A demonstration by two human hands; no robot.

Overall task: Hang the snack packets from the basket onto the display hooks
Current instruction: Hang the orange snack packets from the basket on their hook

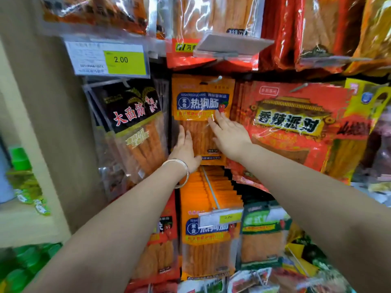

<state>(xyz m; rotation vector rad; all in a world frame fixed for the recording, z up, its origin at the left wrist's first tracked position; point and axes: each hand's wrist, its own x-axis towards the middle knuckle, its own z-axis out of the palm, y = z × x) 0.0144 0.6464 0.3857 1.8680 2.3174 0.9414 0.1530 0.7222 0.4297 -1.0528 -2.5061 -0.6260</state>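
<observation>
An orange snack packet (pixel 201 98) with a blue label hangs on a display hook (pixel 216 78) in the middle row. My left hand (pixel 184 148) lies flat against its lower left part, fingers straight; a bangle sits on that wrist. My right hand (pixel 229 135) presses flat on its lower right part, fingertips near the blue label. Neither hand curls round the packet. The basket is out of view.
A black packet (pixel 131 115) hangs to the left and a red packet (pixel 289 127) to the right. Below, a full hook of the same orange packets (pixel 208 240) carries a price tag. A yellow 2.00 price label (pixel 124 60) sits up left. A beige pillar (pixel 42 123) bounds the left.
</observation>
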